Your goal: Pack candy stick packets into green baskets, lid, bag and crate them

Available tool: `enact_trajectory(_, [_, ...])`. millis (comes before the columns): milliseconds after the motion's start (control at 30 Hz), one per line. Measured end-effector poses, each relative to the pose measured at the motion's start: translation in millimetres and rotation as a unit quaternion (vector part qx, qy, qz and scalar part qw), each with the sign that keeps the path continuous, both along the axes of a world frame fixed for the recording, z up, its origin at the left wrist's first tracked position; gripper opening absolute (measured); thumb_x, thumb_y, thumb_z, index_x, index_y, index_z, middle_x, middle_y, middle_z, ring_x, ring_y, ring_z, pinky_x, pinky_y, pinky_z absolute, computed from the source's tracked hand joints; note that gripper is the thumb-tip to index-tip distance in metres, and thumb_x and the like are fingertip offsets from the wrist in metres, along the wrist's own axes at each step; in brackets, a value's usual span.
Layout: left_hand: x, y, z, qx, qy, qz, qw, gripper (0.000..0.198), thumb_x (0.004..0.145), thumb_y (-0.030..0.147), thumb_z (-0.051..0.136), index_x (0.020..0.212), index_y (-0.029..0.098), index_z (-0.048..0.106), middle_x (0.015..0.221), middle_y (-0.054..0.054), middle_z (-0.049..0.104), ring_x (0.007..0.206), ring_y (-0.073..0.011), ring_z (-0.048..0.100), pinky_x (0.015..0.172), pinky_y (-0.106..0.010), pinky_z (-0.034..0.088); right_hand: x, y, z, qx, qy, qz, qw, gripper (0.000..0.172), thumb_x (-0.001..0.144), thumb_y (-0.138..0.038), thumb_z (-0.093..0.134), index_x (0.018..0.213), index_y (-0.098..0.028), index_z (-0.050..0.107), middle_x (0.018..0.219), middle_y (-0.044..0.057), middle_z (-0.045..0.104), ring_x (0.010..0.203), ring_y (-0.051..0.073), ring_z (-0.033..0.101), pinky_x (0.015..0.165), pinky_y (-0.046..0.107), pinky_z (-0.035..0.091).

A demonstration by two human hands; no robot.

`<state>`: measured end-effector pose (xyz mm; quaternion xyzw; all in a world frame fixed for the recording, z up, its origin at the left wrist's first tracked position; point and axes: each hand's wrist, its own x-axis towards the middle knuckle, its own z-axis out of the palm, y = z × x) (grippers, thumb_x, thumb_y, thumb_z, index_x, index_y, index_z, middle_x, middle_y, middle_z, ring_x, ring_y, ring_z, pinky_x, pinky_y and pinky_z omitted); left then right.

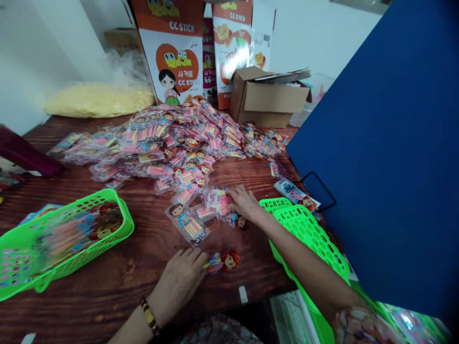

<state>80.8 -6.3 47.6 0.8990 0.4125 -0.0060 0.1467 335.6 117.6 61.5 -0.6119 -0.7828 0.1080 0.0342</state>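
My left hand (183,274) is low on the wooden table, fingers together and closed over the end of a clear packet (222,262) with a red-haired cartoon head. Its other end sticks out to the right. Farther forward, my right hand (246,204) has its bent fingers on a packet (218,198) of pink and yellow sticks in a small cluster; the fingertips are partly hidden. Between the hands lies a brown-haired cartoon packet (187,222). A large heap of similar packets (179,138) spreads behind them.
A green basket (124,224) holding packets stands at left, and green baskets (308,229) sit under my right forearm. Behind the heap are printed CC Stick cartons (172,48), an open cardboard box (272,102) and a yellow bag (96,100). A blue panel (387,157) borders the right.
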Motion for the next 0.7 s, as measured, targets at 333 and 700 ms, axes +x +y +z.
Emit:
enact_trajectory(333, [-5.5,-13.3,-4.9,-0.023,-0.021,0.010,0.999,0.020,0.089,0.018,0.050,0.107,0.024,0.057,0.099,-0.004,0.063,0.092,-0.0234,0.057,0.082,-0.038,0.043,20.2,-8.8,-7.9,-0.048,0.085,0.108,0.989,0.016,0.084,-0.024,0.064,0.098,-0.020,0.057,0.094,0.001,0.067,0.090,0.019,0.059,0.083,0.030,0.034])
enact_trajectory(700, [-4.9,-15.0,-9.0,-0.038,-0.028,0.016,0.999,0.024,0.092,0.020,0.047,0.114,0.024,0.056,0.104,-0.005,0.064,0.095,-0.0217,0.057,0.089,-0.038,0.042,21.6,50.1,-8.7,-0.043,-0.021,0.075,0.996,0.042,0.077,-0.040,0.074,0.111,-0.020,0.061,0.121,0.012,0.057,0.113,0.028,0.050,0.092,0.039,0.034])
